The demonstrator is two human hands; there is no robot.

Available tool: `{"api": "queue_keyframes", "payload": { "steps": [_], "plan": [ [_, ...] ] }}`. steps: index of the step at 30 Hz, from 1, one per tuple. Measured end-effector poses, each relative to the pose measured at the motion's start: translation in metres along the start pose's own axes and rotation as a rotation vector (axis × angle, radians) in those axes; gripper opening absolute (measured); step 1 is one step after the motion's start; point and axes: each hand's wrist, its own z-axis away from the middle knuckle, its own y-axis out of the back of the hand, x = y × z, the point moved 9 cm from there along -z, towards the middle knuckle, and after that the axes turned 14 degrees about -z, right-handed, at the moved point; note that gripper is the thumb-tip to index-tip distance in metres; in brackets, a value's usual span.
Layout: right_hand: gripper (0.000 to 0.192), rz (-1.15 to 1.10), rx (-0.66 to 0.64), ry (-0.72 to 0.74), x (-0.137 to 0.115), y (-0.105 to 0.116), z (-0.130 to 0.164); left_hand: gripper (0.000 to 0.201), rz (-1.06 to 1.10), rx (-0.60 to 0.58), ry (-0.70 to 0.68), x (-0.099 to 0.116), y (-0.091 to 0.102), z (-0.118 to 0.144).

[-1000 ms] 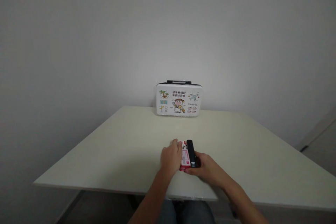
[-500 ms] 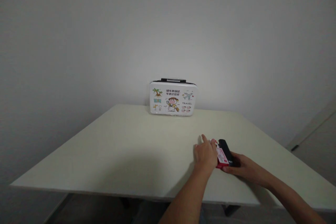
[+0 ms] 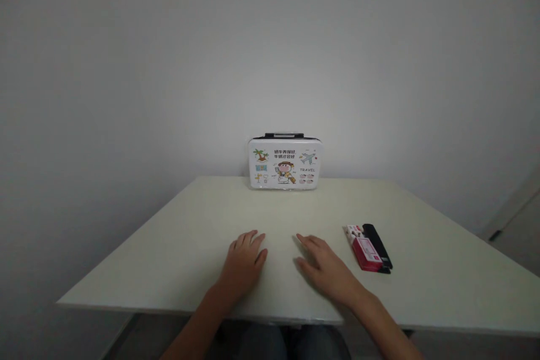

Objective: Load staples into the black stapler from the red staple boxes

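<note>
Both hands bare and empty, palms down, fingers loosely spread, over the near middle of the pale cream flat surface (image 3: 169,270). Left hand (image 3: 242,264) points forward, thumb toward the middle. Right hand (image 3: 324,267) angles inward, index finger forward, thumb parted from it. Gap between the two, no contact. Can't tell if the palms rest on the surface or sit just above it.

Small pink-red and white rectangular carton (image 3: 366,252) lies on the surface to the right of the right hand, well apart from its fingers. White label with pink outline faces up; far end is white with red print. Long narrow black object, stapler-like (image 3: 378,244), lies along the carton's right side, close against it; can't tell if they touch all the way. Both slant the same way, far ends toward the left. Black part also shows at the carton's near right corner.

White rounded-corner case with black handle (image 3: 286,164) stands upright near the far edge, in front of the plain grey-white wall (image 3: 282,56). Front carries a cartoon character, palm trees, a plane and "TRAVEL". Person's blue-grey trouser knees (image 3: 264,342) show below the near edge.
</note>
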Motion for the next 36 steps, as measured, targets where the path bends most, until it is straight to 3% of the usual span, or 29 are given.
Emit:
{"api": "queue_keyframes", "payload": {
  "steps": [2,5,21,36],
  "plan": [
    [0.062,0.145,-0.014,-0.048,0.004,-0.025,-0.006,0.050,-0.083,0.018,-0.040,-0.004,-0.004,0.015],
    [0.059,0.284,0.009,-0.110,0.012,-0.036,-0.006,0.053,-0.124,0.028,-0.052,-0.003,-0.009,0.026],
    [0.060,0.386,0.003,-0.139,0.010,-0.035,-0.003,0.052,-0.224,0.096,-0.046,-0.001,-0.008,0.025],
    [0.060,0.382,0.019,-0.125,0.012,-0.036,-0.002,0.051,-0.206,0.088,-0.034,-0.002,-0.008,0.025]
  ]
}}
